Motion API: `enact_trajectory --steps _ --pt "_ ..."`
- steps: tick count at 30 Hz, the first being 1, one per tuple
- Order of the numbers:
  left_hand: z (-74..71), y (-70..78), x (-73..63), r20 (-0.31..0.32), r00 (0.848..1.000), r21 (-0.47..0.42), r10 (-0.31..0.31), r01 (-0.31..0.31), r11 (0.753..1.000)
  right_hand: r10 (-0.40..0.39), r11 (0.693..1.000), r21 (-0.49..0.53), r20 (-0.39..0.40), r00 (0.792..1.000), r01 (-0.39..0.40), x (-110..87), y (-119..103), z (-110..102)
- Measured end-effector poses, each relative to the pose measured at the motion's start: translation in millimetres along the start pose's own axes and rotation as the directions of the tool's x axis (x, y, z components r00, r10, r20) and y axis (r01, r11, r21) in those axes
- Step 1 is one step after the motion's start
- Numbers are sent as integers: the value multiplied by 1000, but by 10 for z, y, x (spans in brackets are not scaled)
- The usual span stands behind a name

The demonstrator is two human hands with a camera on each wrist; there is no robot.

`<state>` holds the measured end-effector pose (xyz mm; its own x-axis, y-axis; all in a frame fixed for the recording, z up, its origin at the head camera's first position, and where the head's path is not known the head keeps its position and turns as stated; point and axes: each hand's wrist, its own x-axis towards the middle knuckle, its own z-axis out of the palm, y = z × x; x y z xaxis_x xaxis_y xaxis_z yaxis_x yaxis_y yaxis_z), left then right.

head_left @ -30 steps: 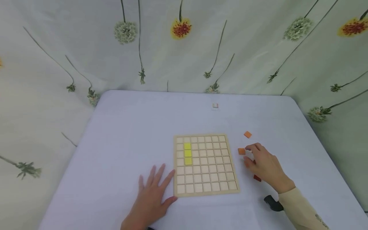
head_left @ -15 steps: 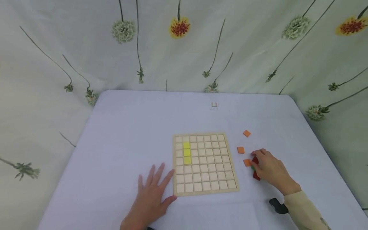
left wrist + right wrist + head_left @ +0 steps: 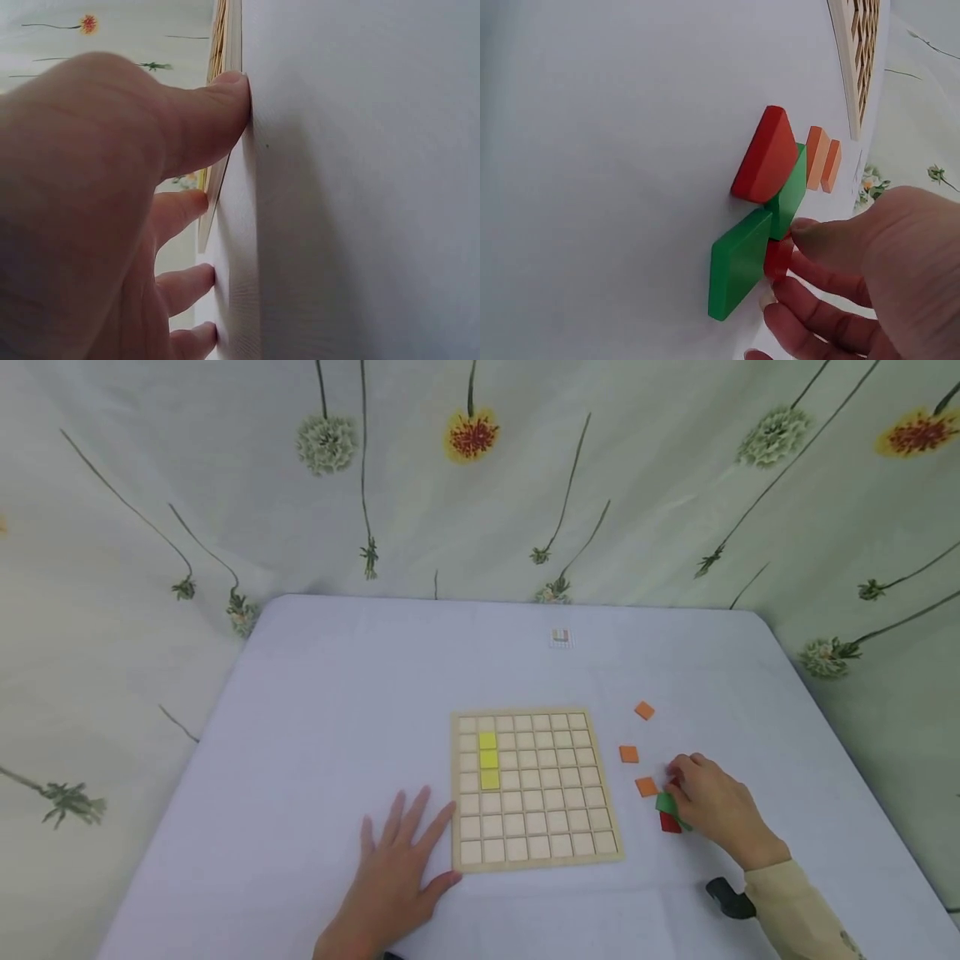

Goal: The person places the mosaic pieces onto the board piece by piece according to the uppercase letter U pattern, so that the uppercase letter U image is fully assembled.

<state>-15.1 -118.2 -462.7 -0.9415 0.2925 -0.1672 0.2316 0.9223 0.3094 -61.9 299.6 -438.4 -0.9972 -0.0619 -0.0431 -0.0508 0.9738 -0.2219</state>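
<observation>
My left hand (image 3: 397,868) lies spread on the table, thumb and index fingertip touching the left edge of a wooden grid board (image 3: 540,862). Three yellow square tiles (image 3: 488,759) fill part of one column in it. To the board's right, my right hand (image 3: 716,810) pinches a red tile (image 3: 778,256) between thumb and fingers, low over the table. Right beside that grip lie two green tiles (image 3: 739,262), and another red tile (image 3: 769,161) sits close to them. Part of the pinched tile is hidden by the fingers.
Orange tiles (image 3: 628,754) are scattered between the board and my right hand. Toward the table's far edge lies a small printed card (image 3: 561,638). A black object (image 3: 729,899) shows at the right wrist. Behind the table hangs a flowered cloth (image 3: 435,510).
My right hand has drawn back from the orange tiles toward the red and green ones, then shifted slightly right with a red tile, uncovering green. The left hand has stayed put.
</observation>
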Motion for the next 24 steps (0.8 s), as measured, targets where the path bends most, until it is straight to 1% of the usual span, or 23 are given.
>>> enact_trajectory --steps 4,7,12,16,20,24 --pt "-4 0 -1 -6 1000 3 4 -4 1000 32 999 1 -4 999 -32 -13 9 -21" --pt "-4 2 -4 -9 1000 6 7 -7 1000 31 1000 1 7 1000 -31 -27 28 -43" --pt "4 -1 -10 -25 1000 12 17 -17 1000 -17 998 -53 51 999 20 -60 70 -79" --pt "12 -2 -15 -35 999 10 22 -22 1000 -42 996 -80 68 997 47 -84 68 -89" --pt "21 -2 -13 -34 999 12 20 -19 1000 -23 995 -99 72 997 30 -89 52 -83" --pt "22 -5 -7 -25 1000 10 11 -11 1000 -6 994 -107 60 998 12 -77 53 -60"
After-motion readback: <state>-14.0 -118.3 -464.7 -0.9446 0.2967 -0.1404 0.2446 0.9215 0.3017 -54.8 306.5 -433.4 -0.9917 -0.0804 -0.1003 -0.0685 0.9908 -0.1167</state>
